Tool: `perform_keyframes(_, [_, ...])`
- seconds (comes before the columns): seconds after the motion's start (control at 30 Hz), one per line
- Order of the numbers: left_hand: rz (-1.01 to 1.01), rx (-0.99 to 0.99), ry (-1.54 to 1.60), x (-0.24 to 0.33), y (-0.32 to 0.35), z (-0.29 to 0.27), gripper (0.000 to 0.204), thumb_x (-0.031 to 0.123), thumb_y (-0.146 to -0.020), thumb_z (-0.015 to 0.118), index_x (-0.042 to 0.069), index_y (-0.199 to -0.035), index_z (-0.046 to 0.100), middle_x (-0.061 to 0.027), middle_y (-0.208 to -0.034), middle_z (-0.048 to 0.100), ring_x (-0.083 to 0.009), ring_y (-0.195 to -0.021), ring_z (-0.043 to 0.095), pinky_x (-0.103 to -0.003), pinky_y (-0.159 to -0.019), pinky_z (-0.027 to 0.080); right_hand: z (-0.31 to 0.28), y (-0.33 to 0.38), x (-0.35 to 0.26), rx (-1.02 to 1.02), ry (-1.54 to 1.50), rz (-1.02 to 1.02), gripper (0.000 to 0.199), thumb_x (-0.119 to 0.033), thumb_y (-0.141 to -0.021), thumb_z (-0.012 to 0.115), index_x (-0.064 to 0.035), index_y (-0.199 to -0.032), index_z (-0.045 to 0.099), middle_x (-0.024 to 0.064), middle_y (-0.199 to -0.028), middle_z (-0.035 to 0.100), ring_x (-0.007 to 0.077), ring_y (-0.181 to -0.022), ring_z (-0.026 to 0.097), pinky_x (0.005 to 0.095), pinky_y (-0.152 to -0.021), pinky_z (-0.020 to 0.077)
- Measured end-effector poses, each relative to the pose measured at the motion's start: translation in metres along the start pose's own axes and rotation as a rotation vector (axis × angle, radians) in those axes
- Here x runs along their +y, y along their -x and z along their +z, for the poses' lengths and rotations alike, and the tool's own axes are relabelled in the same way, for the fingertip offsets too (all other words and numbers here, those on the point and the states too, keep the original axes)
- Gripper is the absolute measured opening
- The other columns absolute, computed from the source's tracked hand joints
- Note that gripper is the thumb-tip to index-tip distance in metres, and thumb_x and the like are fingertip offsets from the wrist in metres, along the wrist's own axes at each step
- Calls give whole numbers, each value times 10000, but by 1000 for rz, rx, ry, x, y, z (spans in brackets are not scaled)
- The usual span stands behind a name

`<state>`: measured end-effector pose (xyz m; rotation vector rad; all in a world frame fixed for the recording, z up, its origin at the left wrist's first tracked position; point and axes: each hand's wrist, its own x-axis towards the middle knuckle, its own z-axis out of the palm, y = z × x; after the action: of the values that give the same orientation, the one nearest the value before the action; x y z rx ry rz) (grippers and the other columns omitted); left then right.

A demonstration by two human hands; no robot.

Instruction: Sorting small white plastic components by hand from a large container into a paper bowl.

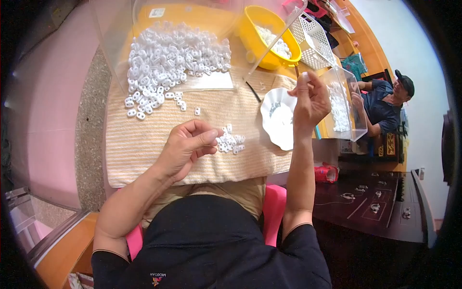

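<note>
My left hand [192, 147] is over the striped cloth, its thumb and index finger closed together beside a small pile of white plastic pieces [231, 140]. Whatever lies between those fingertips is too small to make out. Raised above the right rim of a white scalloped dish [275, 126], my right hand [310, 100] has its fingers curled in, and their contents cannot be told. A large heap of white oval two-holed pieces [173, 55] spills from a clear plastic box [211, 82] onto the cloth at the far left.
A yellow basin [250, 36] holding white pieces stands at the back, beside a white perforated basket [310, 41]. A thin black stick [252, 91] lies near the dish. At right, another clear box [358, 123] contains white pieces, with a person [385, 103] in a dark cap behind it.
</note>
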<state>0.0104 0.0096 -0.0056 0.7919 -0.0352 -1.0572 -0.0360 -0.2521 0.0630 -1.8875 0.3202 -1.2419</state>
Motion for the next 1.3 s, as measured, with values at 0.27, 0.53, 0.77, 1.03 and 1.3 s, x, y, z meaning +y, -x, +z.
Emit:
perform_keyframes(0.27, [30, 14, -54, -3, -7, 0, 93, 103, -870, 674, 54, -929, 622, -80, -977, 682, -93, -798, 614, -254, -741, 530, 9, -84, 54, -237, 590, -127, 326, -173, -844, 673, 23, -1104, 662, 129, -888, 715, 170, -732, 668, 275, -677, 526])
perform_keyframes(0.53, [93, 30, -98, 3, -7, -8, 87, 101, -875, 666, 56, -937, 624, -59, -959, 681, -77, -814, 608, -239, -748, 521, -5, 30, 0, -829, 242, 187, 128, 9, -825, 668, -4, -951, 684, 1, -745, 629, 62, -623, 544, 214, -555, 435])
perform_keyframes(0.77, [100, 39, -119, 1, -6, -5, 94, 111, -879, 667, 54, -938, 623, -58, -951, 682, -79, -806, 615, -236, -737, 523, -2, 69, -5, -990, 373, 135, 182, -62, -805, 674, -1, -976, 686, 92, -833, 670, 153, -661, 575, 278, -621, 466])
perform_keyframes(1.03, [100, 69, -120, -1, -6, -4, 91, 78, -877, 661, 40, -944, 614, -91, -978, 678, -76, -742, 614, -233, -691, 550, 13, 70, -9, -1112, 520, 34, 190, -109, -811, 652, -42, -983, 697, 107, -900, 650, 217, -789, 627, 319, -701, 489])
perform_keyframes(1.3, [113, 50, -147, 0, -6, -3, 91, 78, -877, 659, 36, -944, 613, -90, -972, 679, -74, -726, 607, -231, -686, 544, 11, 77, -8, -1036, 400, 185, 169, -137, -820, 647, -12, -927, 684, 143, -866, 662, 260, -781, 645, 352, -702, 503])
